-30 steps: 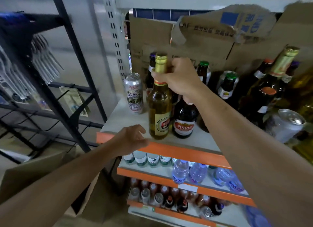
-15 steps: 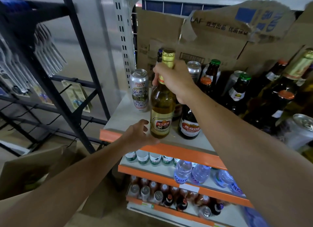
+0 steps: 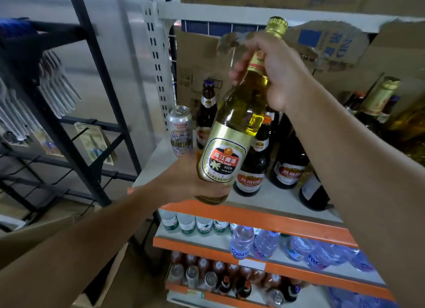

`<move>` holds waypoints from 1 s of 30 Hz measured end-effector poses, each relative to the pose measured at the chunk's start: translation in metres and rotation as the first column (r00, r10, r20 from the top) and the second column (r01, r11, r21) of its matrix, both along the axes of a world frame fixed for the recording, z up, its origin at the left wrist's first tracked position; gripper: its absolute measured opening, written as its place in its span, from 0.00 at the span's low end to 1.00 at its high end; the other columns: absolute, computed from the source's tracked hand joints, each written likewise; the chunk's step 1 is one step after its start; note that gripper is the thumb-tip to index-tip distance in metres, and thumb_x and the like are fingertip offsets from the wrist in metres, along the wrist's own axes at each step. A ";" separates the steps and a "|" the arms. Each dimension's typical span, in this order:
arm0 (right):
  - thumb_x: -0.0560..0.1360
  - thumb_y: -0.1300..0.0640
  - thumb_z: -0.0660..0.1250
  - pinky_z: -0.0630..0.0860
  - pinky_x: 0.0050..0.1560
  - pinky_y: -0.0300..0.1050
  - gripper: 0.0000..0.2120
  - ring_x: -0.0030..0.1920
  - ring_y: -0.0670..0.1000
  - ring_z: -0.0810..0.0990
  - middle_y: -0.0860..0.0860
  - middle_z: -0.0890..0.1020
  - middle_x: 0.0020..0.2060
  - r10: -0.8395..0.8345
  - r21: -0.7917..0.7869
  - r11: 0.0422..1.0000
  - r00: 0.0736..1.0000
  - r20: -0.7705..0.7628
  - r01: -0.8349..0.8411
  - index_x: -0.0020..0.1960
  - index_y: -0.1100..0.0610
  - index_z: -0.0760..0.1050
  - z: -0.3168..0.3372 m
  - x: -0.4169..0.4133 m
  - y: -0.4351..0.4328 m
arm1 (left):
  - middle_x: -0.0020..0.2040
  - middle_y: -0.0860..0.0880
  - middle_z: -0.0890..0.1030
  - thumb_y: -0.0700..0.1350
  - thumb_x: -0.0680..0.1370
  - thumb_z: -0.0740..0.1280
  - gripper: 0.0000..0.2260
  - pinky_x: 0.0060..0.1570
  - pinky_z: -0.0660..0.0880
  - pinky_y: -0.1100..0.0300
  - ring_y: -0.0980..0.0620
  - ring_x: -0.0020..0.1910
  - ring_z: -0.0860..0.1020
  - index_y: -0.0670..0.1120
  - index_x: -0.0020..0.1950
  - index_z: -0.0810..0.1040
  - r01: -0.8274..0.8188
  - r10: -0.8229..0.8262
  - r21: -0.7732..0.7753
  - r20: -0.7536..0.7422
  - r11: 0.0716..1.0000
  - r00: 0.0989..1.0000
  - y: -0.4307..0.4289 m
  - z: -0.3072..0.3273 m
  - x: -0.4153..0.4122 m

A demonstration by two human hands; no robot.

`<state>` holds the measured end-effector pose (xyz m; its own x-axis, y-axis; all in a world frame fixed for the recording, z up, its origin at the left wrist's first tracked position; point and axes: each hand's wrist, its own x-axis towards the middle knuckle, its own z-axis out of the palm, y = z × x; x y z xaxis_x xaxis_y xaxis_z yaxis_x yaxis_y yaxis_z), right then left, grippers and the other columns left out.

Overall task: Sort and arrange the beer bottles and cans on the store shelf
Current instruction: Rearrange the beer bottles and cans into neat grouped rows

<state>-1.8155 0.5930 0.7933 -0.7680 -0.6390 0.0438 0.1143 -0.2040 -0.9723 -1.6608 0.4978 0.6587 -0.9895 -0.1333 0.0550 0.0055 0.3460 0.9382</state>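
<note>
Your right hand covers most of the neck of the gold-labelled bottle. The bottle's base hides the fingers of your left hand, so you cannot tell how they lie. Your right forearm blocks part of the dark bottles on the shelf. The hanging items at the left are blurred. The water bottles carry labels too small to read, and the right edge cuts their row off.

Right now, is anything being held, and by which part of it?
Yes: one beer bottle, tilted. The right hand grips it round the neck, and the left hand holds it at the base.
</note>
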 end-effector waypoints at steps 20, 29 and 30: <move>0.77 0.57 0.66 0.81 0.40 0.44 0.05 0.35 0.51 0.82 0.52 0.81 0.33 0.131 -0.023 0.991 0.991 0.043 -0.130 0.46 0.59 0.74 -0.008 -0.010 0.031 | 0.52 0.48 0.84 0.52 0.66 0.75 0.21 0.53 0.75 0.59 0.49 0.53 0.82 0.49 0.57 0.81 0.242 -0.260 0.357 0.003 0.902 0.966 0.039 0.003 0.018; 0.76 0.60 0.65 0.78 0.36 0.45 0.06 0.30 0.51 0.78 0.52 0.77 0.29 0.112 -0.156 0.984 0.981 0.160 -0.087 0.42 0.59 0.71 -0.014 -0.015 0.073 | 0.49 0.53 0.84 0.50 0.66 0.75 0.18 0.51 0.75 0.65 0.55 0.51 0.82 0.50 0.55 0.81 0.324 -0.347 0.283 0.031 0.903 0.938 0.065 0.009 0.009; 0.76 0.59 0.65 0.78 0.37 0.45 0.06 0.30 0.51 0.78 0.52 0.78 0.29 0.094 -0.160 0.985 0.983 0.157 -0.069 0.41 0.59 0.72 -0.013 -0.018 0.079 | 0.47 0.52 0.84 0.49 0.66 0.74 0.17 0.50 0.75 0.64 0.55 0.50 0.82 0.49 0.54 0.81 0.305 -0.324 0.239 0.044 0.922 0.945 0.069 0.011 0.005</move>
<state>-1.8330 0.6725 0.7803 -0.7184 -0.6952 0.0241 0.2918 -0.3326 -0.8968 -1.6557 0.5666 0.6697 -0.9823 0.1859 -0.0219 0.0001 0.1177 0.9931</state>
